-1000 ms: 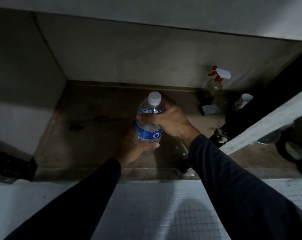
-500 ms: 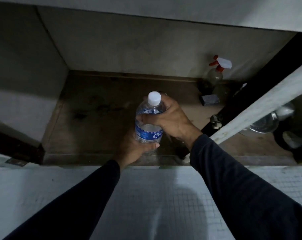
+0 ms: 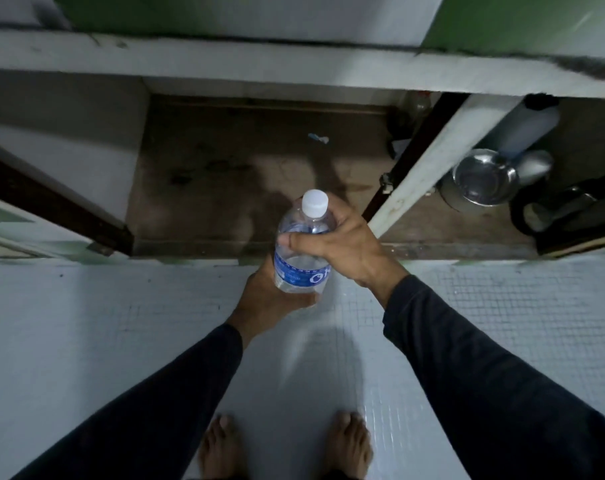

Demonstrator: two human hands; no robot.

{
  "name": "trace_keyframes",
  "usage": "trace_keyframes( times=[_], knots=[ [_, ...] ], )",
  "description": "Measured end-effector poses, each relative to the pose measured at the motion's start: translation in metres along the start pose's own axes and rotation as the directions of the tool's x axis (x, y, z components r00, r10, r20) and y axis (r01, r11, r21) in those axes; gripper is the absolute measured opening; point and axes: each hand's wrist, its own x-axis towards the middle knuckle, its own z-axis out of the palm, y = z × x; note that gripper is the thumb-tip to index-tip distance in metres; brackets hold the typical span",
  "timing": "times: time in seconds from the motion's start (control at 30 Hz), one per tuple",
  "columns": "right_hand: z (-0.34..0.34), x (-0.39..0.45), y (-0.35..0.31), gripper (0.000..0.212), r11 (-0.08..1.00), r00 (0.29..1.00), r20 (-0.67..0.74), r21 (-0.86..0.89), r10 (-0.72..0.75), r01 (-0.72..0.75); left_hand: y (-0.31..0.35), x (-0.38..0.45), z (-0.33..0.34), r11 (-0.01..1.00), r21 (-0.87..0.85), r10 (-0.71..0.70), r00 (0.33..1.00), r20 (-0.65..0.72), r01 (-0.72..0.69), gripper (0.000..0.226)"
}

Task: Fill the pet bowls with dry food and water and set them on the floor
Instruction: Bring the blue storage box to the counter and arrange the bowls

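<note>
A clear plastic water bottle (image 3: pixel 303 268) with a blue label and a white cap is held upright in front of the open cabinet, above the white tiled floor. My left hand (image 3: pixel 270 299) grips its base from below. My right hand (image 3: pixel 342 244) wraps round its shoulder just under the cap. A steel bowl (image 3: pixel 481 176) sits inside the right cabinet compartment, tilted toward me, with another steel vessel behind it.
The open cabinet has a brown wooden floor (image 3: pixel 245 174) with a small scrap lying on it. A white door (image 3: pixel 429 164) juts out between the compartments; a dark door (image 3: pixel 55 206) stands open at left. A white container (image 3: pixel 533 129) and dark items fill the right compartment. My bare feet (image 3: pixel 283 445) stand on the tiles.
I have risen and drawn back: the bottle has come out of the cabinet to over the tiled floor, both hands still on it. The steel bowl and my feet have come into view.
</note>
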Motion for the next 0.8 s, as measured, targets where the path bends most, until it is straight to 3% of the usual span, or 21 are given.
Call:
trace_keyframes(
  times=[0.4, 0.8],
  knots=[
    [-0.014, -0.115, -0.133, 0.048, 0.993, 0.993, -0.005, 0.025, 0.119, -0.119, 0.129, -0.137, 0.002, 0.993, 0.049, -0.11, 0.994, -0.001, 0.11, 0.091],
    [-0.045, -0.179, -0.291, 0.051, 0.99, 0.991, -0.029, 0.065, 0.13, -0.128, 0.292, -0.215, -0.017, 0.994, 0.062, -0.09, 0.995, 0.033, 0.088, 0.086]
  ],
)
